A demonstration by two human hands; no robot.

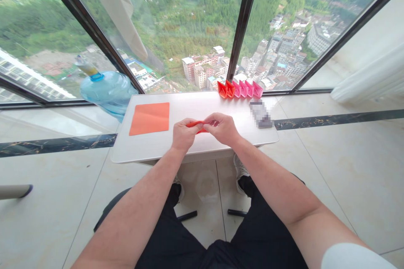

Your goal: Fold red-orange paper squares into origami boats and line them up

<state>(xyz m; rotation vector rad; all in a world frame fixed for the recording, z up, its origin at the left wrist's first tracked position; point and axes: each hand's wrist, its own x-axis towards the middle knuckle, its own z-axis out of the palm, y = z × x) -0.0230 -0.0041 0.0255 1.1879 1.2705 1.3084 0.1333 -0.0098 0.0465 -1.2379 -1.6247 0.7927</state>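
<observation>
Both of my hands meet over the middle of the small white table point(151, 147), pinching one piece of folded red-orange paper point(199, 125). My left hand point(184, 134) grips its left end with thumb and fingers. On the other end, my right hand point(223, 128) closes with its thumb near the left thumb. Much of the folded paper is hidden behind the fingers. Left of my hands lies a flat stack of orange paper point(149, 118). A row of folded paper pieces point(240, 89), red at the left and pink at the right, stands at the table's far edge.
A pixelated, blurred item point(261, 114) lies at the table's right side. A large blue water jug point(109, 90) stands beyond the left corner. Tall windows with a dark frame point(243, 21) rise behind the table. A pale curtain point(372, 71) hangs at the right.
</observation>
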